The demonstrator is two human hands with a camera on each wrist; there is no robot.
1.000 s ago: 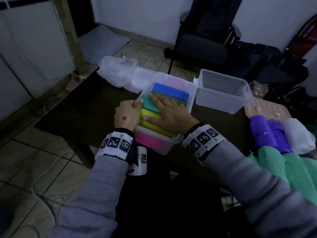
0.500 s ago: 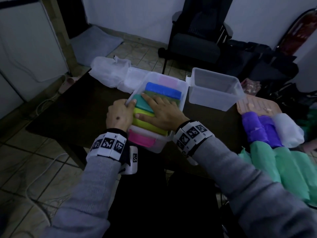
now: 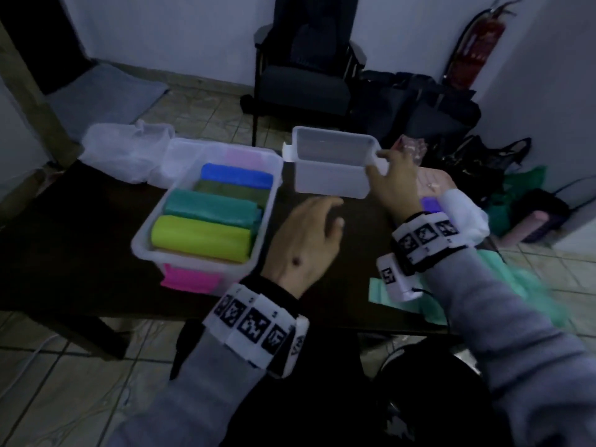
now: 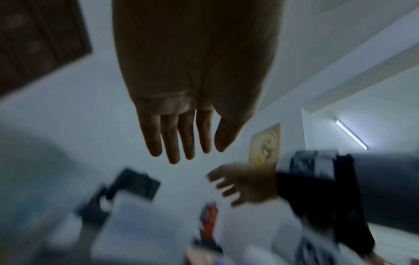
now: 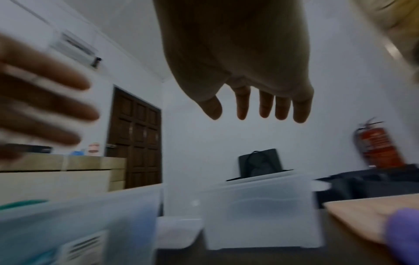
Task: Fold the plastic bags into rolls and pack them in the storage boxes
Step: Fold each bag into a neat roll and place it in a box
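My full box (image 3: 143,240) holds bright rolls (image 3: 200,235) side by side; the empty box (image 3: 332,175) stands just right of it.

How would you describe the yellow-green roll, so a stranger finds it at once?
On the dark table stands a clear storage box filled with coloured rolls. The yellow-green roll lies at its near end, beside the teal roll. It is the brightest one there.

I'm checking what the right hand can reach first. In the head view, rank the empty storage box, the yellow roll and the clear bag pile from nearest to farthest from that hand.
From the right hand:
1. Empty storage box, right at its fingertips, on the table's far side.
2. Yellow roll, in the filled box to the left.
3. Clear bag pile, at the table's far left corner.
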